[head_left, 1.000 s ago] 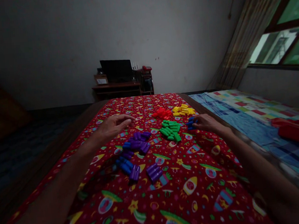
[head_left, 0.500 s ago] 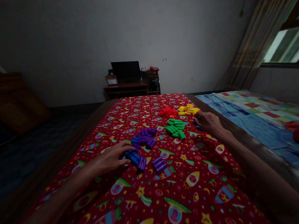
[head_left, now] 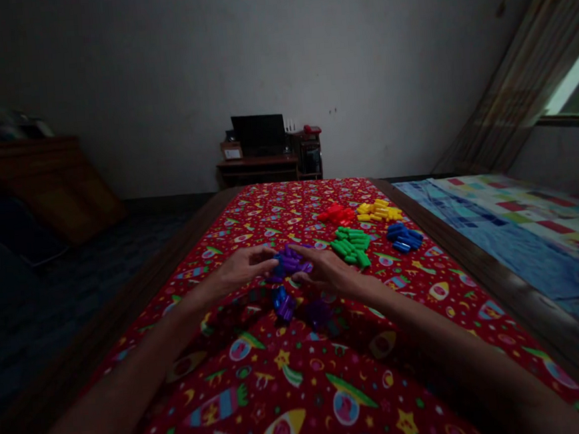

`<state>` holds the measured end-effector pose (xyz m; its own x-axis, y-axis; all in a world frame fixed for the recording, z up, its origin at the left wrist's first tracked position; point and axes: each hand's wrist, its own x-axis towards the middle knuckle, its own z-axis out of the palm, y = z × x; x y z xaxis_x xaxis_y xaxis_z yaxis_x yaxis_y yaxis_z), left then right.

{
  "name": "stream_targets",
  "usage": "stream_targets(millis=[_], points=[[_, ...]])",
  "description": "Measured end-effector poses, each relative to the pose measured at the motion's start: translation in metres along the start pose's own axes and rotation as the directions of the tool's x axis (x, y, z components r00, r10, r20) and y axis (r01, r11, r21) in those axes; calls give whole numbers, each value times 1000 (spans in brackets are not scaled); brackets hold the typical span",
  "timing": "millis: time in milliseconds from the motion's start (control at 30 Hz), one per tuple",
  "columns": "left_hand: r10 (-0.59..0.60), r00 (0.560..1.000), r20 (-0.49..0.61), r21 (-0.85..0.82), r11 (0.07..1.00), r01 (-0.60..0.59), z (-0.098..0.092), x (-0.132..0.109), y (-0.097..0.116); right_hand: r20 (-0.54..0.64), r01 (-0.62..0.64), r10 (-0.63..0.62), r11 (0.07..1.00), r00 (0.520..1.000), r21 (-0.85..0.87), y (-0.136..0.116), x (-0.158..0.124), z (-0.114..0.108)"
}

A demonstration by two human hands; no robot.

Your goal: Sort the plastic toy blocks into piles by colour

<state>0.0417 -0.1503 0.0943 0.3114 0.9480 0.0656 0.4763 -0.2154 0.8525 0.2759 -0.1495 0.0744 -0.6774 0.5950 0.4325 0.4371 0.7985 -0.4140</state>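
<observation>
My left hand is at the left side of a purple pile, thumb and fingertips closed on a blue plastic piece. Opposite it, my right hand reaches over the right side of the purple plastic pieces, thumb and fingers apart; its fingertips partly cover them. Nearer to me lie a blue piece and a purple piece, side by side. Another purple piece sits in the shadow under my right wrist.
Separate piles of green, red, yellow and blue pieces lie on the right of the red patterned cloth. A bed stands to the right. A desk with a monitor is against the far wall.
My right hand has left the blue pile at the right and come over to the purple pile. My left hand has moved from the nearer blue pieces forward to the purple pile's edge. The view has turned slightly left.
</observation>
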Motion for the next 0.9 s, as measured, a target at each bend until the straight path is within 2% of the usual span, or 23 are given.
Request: stream_targets(millis=[100,167,233,300,333,400,467,533,567,633,767,900], points=[[26,1000,16,-122,992,-24,28,4,17,-35,29,-29,1000,999,5,-1,0,9],[48,999,-6,-97,994,-48,39,7,24,-58,-25,22,998,998,-60,4,2,5],[96,993,-75,37,995,-93,36,10,23,-123,-136,117,978,986,-157,16,2,-11],[176,967,-183,247,960,-128,23,14,13,-235,-279,222,929,946,-243,34,-1,-36],[216,946,-240,351,928,-123,14,17,5,-299,-359,276,893,913,-272,46,-5,-51],[226,940,-257,468,880,-83,-2,20,-13,-427,-531,385,789,818,-307,70,-19,-80],[167,965,-203,492,870,-47,-11,23,-31,-561,-704,478,645,676,-299,93,-37,-102],[118,987,-112,487,872,-49,-12,25,-45,-633,-816,546,514,548,-264,113,-56,-114],[109,992,-70,486,872,-62,-11,26,-51,-644,-848,574,468,506,-250,121,-65,-116],[116,993,-27,491,867,-88,-6,29,-57,-631,-880,623,408,463,-243,132,-79,-117],[132,990,-50,514,854,-88,-1,33,-61,-527,-892,719,354,452,-281,144,-91,-114],[91,990,-108,521,853,-22,-13,30,-57,-456,-898,776,344,437,-275,146,-89,-116]])
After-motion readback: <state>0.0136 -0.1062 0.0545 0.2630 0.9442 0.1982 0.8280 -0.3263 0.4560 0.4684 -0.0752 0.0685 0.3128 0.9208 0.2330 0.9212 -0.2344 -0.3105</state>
